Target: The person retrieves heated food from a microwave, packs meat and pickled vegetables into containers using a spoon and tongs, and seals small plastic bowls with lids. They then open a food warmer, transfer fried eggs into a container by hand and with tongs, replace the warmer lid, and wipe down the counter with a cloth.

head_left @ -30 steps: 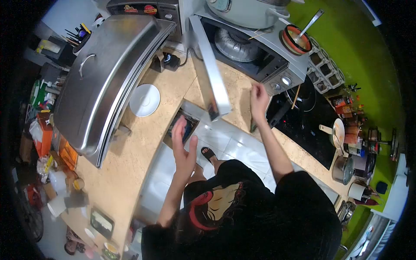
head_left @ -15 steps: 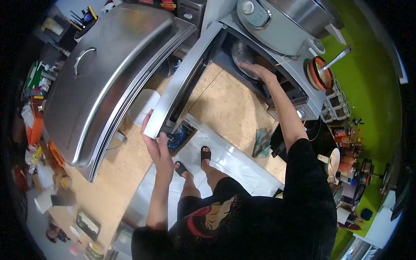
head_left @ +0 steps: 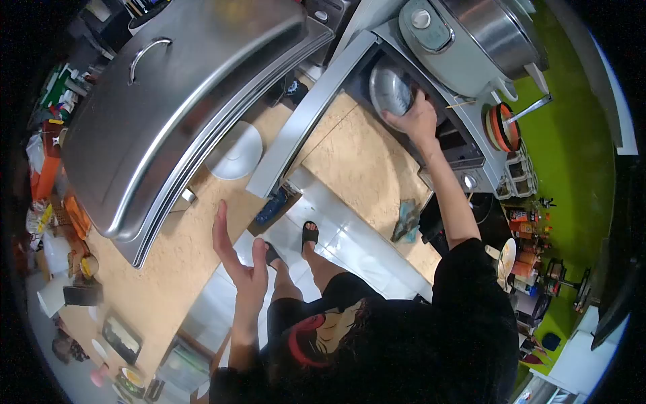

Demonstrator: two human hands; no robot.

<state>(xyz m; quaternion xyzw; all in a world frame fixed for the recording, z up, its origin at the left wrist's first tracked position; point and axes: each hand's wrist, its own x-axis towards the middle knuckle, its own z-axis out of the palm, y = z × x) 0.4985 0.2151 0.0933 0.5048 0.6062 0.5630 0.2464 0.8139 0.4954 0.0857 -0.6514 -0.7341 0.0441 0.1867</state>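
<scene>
At the mouth of a microwave oven (head_left: 441, 160), my right hand (head_left: 416, 122) grips the near rim of a shiny, see-through-looking bowl (head_left: 388, 91). The bowl is tilted, and some of its far side lies in the dark interior. The oven door (head_left: 316, 114) stands swung out to the left. My left hand (head_left: 241, 259) is off the door, just below its free edge, with thumb and fingers apart and nothing in it.
A large steel domed cover (head_left: 175, 114) fills the left of the counter. Beside it lies a white plate (head_left: 235, 151). A multicooker (head_left: 451, 57) and an orange-rimmed cup (head_left: 503, 128) with a spoon stand on the oven. A crumpled cloth (head_left: 406, 221) lies near the counter edge.
My left hand has let go of the microwave door and dropped below it, fingers spread. My right hand has closed on the bowl's rim, and the bowl has tilted up.
</scene>
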